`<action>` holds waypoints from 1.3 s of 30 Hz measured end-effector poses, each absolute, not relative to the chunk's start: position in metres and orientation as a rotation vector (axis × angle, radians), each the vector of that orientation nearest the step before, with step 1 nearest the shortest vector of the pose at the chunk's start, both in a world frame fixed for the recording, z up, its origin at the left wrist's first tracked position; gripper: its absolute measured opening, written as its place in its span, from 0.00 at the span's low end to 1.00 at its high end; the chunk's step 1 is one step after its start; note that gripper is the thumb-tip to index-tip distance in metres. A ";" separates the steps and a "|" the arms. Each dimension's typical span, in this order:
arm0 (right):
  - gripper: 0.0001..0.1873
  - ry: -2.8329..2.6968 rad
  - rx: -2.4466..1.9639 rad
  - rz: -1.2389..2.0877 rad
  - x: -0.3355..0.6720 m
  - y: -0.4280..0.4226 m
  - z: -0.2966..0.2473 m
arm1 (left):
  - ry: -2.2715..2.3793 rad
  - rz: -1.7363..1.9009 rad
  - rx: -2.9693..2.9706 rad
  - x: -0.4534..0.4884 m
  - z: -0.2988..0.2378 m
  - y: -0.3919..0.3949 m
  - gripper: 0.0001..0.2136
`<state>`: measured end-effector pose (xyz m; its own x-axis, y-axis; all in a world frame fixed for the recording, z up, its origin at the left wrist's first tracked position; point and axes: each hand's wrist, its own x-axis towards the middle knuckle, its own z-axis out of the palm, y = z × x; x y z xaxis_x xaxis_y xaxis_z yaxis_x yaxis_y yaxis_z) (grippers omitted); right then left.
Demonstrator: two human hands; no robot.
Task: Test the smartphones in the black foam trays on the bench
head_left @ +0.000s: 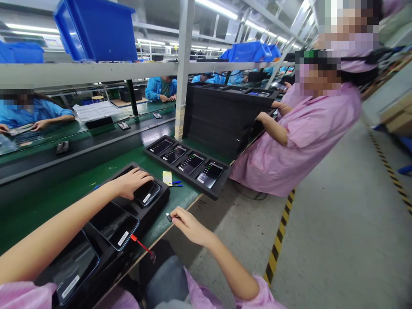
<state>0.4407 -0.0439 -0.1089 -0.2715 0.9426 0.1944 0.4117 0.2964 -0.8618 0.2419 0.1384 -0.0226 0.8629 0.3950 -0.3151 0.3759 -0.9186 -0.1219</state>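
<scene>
My left hand (132,182) reaches over a black foam tray (165,195). Its thumb and fingers lie across a smartphone (147,194), at the two long edges, and cover the phone's upper part. The phone has a dark screen and a small white label. Between the thumb and fingers of my right hand (189,225) is a small black cable plug (169,217) with a pale tip, just off the table edge. Nearer to me in the tray lies a second phone (114,225), with a red cable (141,243) at its lower end. A third phone (72,266) is partly under my left forearm.
Another black tray (206,192) holds several phones with lit screens. A yellow note (167,177) and blue pens (175,183) lie beside it. A co-worker in pink (305,128) grips a stack of black trays (219,120). A white post (183,73) rises from the green bench.
</scene>
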 end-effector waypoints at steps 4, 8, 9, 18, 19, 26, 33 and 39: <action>0.09 -2.071 -1.222 0.581 0.446 -0.025 -0.093 | -0.552 0.573 -3.046 0.256 -0.016 0.132 0.42; 0.09 -2.206 -1.328 0.388 0.449 -0.013 -0.091 | -0.575 0.634 -3.050 0.263 -0.020 0.126 0.43; 0.09 -2.229 -1.344 0.366 0.448 -0.011 -0.092 | -0.585 0.642 -3.048 0.263 -0.021 0.125 0.43; 0.09 -2.321 -1.420 0.264 0.442 -0.003 -0.097 | -0.645 0.648 -3.047 0.263 -0.020 0.119 0.41; 0.09 -2.320 -1.420 0.265 0.442 -0.002 -0.097 | -0.661 0.652 -3.047 0.263 -0.020 0.120 0.41; 0.12 -2.343 -1.493 0.196 0.439 0.002 -0.095 | -0.669 0.599 -3.030 0.260 -0.022 0.116 0.41; 0.15 -2.372 -1.541 0.035 0.439 0.011 -0.097 | -0.793 0.601 -2.961 0.263 -0.041 0.125 0.47; 0.15 -2.294 -1.587 0.038 0.437 0.012 -0.106 | -0.878 0.722 -2.932 0.273 -0.023 0.110 0.48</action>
